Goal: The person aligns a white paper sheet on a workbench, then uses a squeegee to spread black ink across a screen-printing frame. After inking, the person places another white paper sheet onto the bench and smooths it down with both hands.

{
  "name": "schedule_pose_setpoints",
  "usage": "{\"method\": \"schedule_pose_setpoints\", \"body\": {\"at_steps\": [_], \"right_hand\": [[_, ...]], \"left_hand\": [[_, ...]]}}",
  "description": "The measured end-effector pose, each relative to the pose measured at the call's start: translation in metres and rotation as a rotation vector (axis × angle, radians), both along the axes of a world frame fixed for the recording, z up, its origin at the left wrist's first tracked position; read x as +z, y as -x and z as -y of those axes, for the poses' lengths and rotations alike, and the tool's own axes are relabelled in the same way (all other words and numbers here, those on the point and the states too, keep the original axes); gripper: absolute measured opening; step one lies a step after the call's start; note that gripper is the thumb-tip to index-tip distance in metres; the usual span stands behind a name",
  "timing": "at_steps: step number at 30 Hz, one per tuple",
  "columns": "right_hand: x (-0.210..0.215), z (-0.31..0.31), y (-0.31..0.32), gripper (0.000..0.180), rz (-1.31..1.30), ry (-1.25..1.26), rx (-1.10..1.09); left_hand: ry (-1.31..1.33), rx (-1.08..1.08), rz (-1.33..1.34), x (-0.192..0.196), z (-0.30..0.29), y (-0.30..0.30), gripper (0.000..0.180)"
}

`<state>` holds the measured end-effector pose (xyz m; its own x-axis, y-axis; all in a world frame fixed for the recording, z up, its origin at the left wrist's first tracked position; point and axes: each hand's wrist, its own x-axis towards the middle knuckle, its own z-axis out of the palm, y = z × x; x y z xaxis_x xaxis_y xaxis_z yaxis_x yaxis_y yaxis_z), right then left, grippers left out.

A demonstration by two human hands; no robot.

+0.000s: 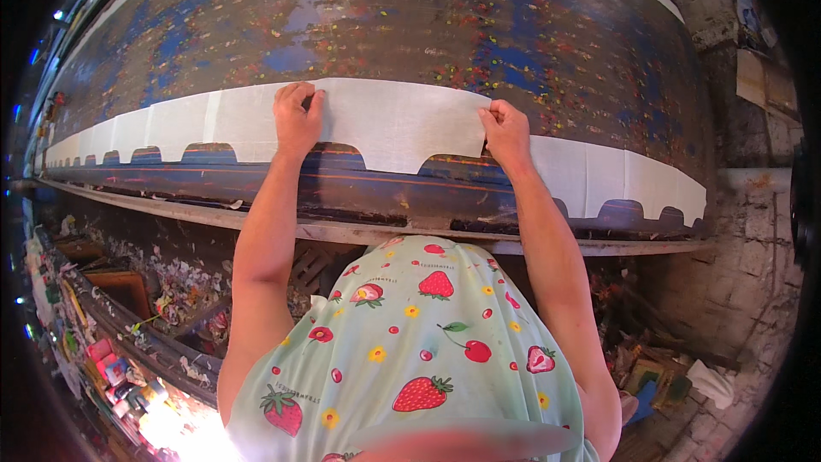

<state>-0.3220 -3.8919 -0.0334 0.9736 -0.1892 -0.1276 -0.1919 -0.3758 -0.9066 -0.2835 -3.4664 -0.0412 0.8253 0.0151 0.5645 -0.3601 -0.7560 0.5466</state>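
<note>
A white fabric-like piece (pixel 402 115) with notches cut along its near edge lies across the front part of a long paint-speckled table (pixel 385 26). Its upper left edge is pinched between the thumb and fingers of my left hand (pixel 297 113). At its far right corner, my right hand (pixel 508 130) grips the material with thumb and fingertips. More white pieces of the same notched shape (pixel 175 124) run in a row to the left. On the right, another notched white piece (pixel 599 175) continues the row, partly behind my right wrist.
A pale ledge (pixel 368 233) runs along the table's near side, against my fruit-printed apron (pixel 402 334). Scraps and debris (pixel 184 291) lie below at the left. Brick paving (pixel 753 231) and a crumpled white scrap (pixel 710 383) are at the right.
</note>
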Motion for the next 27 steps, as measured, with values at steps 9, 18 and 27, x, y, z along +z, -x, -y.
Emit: {"method": "schedule_pose_setpoints", "body": {"at_steps": [9,18,27], "right_hand": [[0.001,-0.005,0.001,0.016,-0.002,-0.056,-0.067],[0.008,-0.011,-0.001,0.015,0.006,-0.063,-0.084],[0.052,0.08,0.021,0.012,0.037,0.068,0.135]], "left_hand": [[-0.254,0.071,-0.086,0.005,0.021,0.016,0.054],[-0.535,-0.503,-0.344,0.035,0.129,0.061,0.098],[-0.644,-0.588,-0.289,0.033,0.256,0.052,0.102]]}}
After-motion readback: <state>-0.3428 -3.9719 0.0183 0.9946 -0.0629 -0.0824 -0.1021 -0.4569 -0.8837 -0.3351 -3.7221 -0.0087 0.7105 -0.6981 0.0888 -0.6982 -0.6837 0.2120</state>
